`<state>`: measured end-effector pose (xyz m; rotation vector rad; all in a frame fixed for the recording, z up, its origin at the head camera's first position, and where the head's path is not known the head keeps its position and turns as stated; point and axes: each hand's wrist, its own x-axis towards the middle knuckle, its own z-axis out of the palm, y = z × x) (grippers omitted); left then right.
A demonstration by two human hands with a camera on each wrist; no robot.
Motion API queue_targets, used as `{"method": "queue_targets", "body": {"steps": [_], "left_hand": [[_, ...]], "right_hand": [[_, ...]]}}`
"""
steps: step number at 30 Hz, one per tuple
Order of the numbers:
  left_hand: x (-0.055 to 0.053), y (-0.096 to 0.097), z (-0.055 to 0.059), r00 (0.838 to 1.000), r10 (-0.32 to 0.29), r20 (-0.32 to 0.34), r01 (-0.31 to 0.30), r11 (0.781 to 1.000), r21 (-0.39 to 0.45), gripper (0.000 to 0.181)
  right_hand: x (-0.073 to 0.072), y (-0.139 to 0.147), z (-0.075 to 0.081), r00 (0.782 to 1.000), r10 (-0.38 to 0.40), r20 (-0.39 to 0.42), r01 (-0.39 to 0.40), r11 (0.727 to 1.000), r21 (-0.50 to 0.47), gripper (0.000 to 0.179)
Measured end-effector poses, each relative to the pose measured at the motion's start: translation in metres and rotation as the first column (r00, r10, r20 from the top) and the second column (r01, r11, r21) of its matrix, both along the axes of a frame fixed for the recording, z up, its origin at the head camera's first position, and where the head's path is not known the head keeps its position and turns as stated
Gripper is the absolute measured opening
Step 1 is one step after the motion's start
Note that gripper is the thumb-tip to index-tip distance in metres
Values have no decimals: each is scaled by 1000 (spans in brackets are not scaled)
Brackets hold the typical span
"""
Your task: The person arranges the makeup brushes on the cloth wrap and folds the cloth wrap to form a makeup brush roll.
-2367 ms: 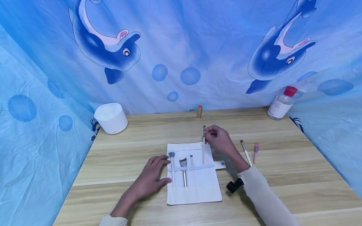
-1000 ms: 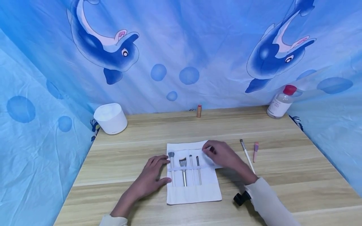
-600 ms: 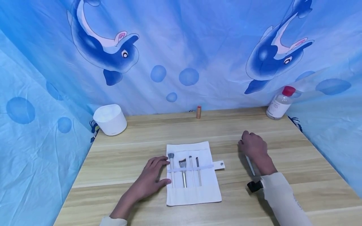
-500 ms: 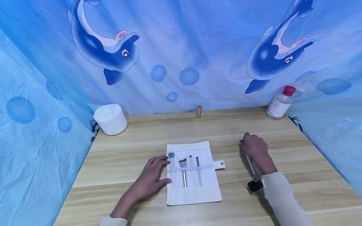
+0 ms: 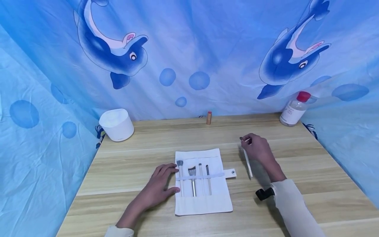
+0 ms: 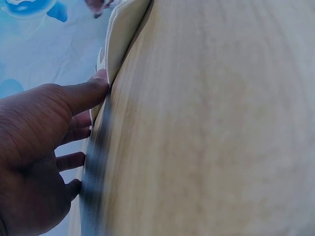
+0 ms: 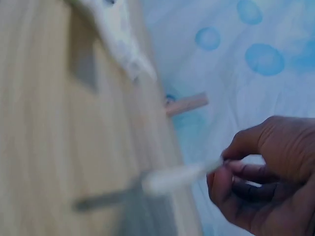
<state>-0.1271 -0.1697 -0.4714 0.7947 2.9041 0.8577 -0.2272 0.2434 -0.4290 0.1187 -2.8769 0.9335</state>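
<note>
A white brush roll (image 5: 219,201) lies unrolled on the table, with several makeup brushes under its elastic band. Among them are a fluffy brush (image 5: 179,163), a wide flat brush (image 5: 192,171) and a thin dark-tipped brush (image 5: 208,170). My left hand (image 5: 158,186) rests at the roll's left edge; in the left wrist view its thumb (image 6: 91,93) touches that edge. Right of the roll, my right hand (image 5: 258,148) pinches a white-handled makeup brush (image 5: 247,164) near its dark tip, handle slanting down. The right wrist view shows this brush (image 7: 174,179) blurred.
A lipstick tube (image 5: 209,118) stands at the table's back edge. A white rounded container (image 5: 117,126) is at the back left, and a red-capped bottle (image 5: 293,112) at the back right. The roll's snap strap (image 5: 230,173) sticks out to the right.
My right hand let go of the dark-tipped brush, now in the roll. It moved right, took the white-handled brush off the table and brought it leftward. My left hand stayed put.
</note>
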Motion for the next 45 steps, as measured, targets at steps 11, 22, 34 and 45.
{"method": "queue_targets", "body": {"steps": [11, 22, 34, 45], "left_hand": [[0, 0, 0, 1000, 0, -5, 0, 1000, -5, 67], [-1, 1, -1, 1000, 4, -5, -5, 1000, -9, 67], [-2, 1, -1, 1000, 11, -1, -11, 1000, -14, 67], [-2, 1, -1, 1000, 9, 4, -9, 1000, -15, 67]], "right_hand": [[-8, -40, 8, 990, 135, 49, -100, 893, -439, 28], [-15, -71, -4, 984, 171, 52, -114, 825, -554, 27], [-12, -84, -15, 932, 322, 166, -192, 827, -528, 23], [7, -77, -17, 806, 533, 258, -477, 843, -248, 13]]}}
